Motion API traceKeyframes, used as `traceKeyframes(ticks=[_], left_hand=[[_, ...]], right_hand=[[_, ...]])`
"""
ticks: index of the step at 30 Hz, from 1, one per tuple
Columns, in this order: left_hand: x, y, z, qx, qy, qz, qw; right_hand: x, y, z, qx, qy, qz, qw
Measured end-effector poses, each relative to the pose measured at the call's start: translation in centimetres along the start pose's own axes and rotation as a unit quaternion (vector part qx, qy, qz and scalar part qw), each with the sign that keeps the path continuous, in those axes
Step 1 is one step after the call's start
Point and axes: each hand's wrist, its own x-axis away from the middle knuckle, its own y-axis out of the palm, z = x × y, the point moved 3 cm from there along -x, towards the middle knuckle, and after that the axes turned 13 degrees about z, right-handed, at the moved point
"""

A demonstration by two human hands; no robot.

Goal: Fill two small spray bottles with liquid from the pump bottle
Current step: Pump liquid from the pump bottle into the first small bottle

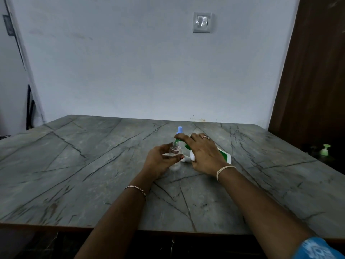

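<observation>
A small clear spray bottle (175,152) stands upright mid-table, its neck open, with my left hand (160,161) wrapped around its body. My right hand (202,152) rests on top of the white-and-green pump bottle (224,155), fingers over the green pump head (178,140), whose spout sits right above the small bottle's mouth. Behind them a second small bottle with a light blue cap (179,130) stands upright, mostly hidden by my fingers. A small white part (183,159) lies on the table between my two hands; I cannot tell what it is.
The grey marble-patterned table (93,156) reaches to a white wall. A brown door stands at the right, with a small green pump dispenser (325,149) low beside the table's right edge. The table's front edge runs close to my body.
</observation>
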Motion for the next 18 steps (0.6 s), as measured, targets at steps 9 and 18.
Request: traceKeyframes(ticks=[9,18], left_hand=[[-0.13,0.02,-0.22,0.009,-0.012,-0.002,1.0],[-0.14,-0.07,-0.11,-0.011,-0.003,-0.008,1.0]], right_hand=[[-0.14,-0.14,-0.05,-0.023,0.017,0.003,1.0],[0.37,0.05,0.38,0.015,-0.007,0.001,1.0]])
